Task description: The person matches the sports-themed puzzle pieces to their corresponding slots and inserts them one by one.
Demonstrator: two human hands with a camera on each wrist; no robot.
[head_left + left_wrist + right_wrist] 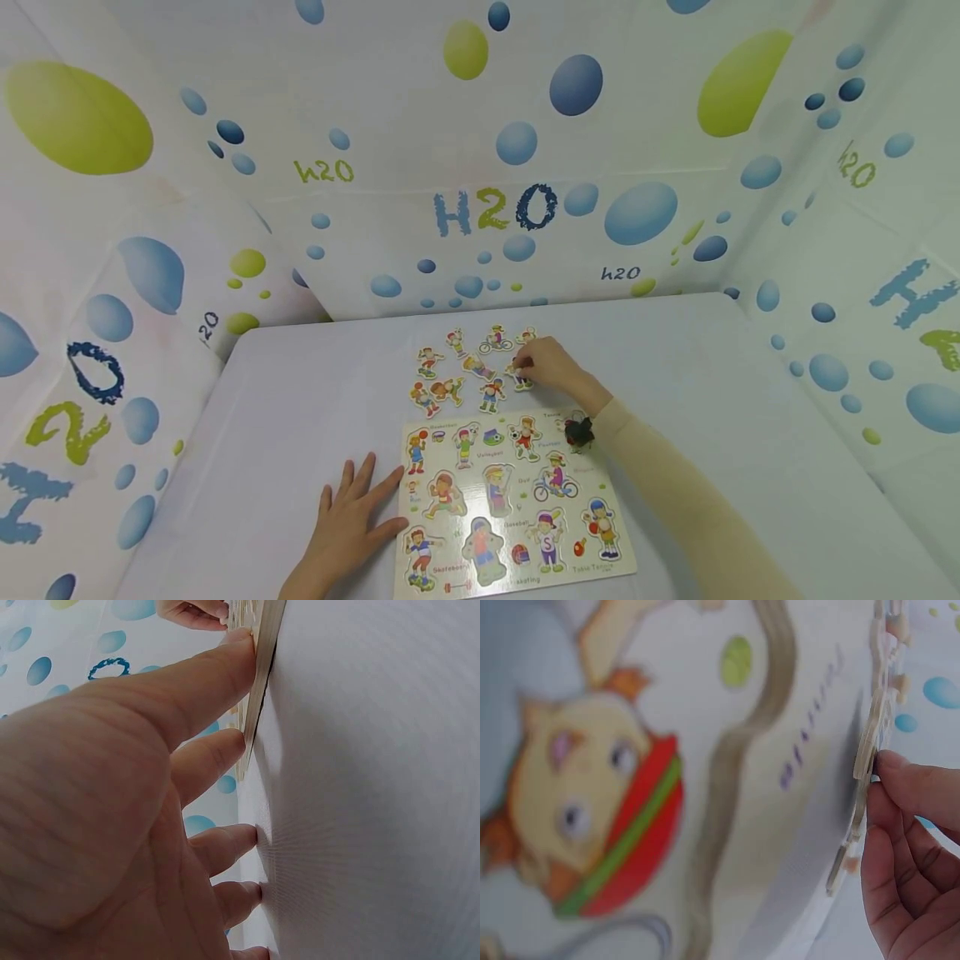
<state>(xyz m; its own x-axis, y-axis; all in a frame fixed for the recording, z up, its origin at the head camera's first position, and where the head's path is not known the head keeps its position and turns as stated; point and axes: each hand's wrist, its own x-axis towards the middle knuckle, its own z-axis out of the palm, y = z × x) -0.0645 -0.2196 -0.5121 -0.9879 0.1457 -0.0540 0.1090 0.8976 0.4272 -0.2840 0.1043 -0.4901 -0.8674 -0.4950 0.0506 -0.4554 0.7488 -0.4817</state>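
Note:
My left hand lies spread on the table beside the wooden puzzle board, thumb and index finger touching its left edge. In the left wrist view the board's edge meets those fingertips, while the other fingers rest on the cloth. Beyond the board's far edge, my right hand pinches a child-figure puzzle piece between thumb and fingers, partly covering it. In the right wrist view the thumb and fingers of that hand are at the edge of a thin wooden piece.
Several loose figure pieces lie behind the board, among them a cyclist and a blue-capped figure. Figures sit across the board, including a baseball player. A white cloth covers the table; a patterned curtain surrounds it.

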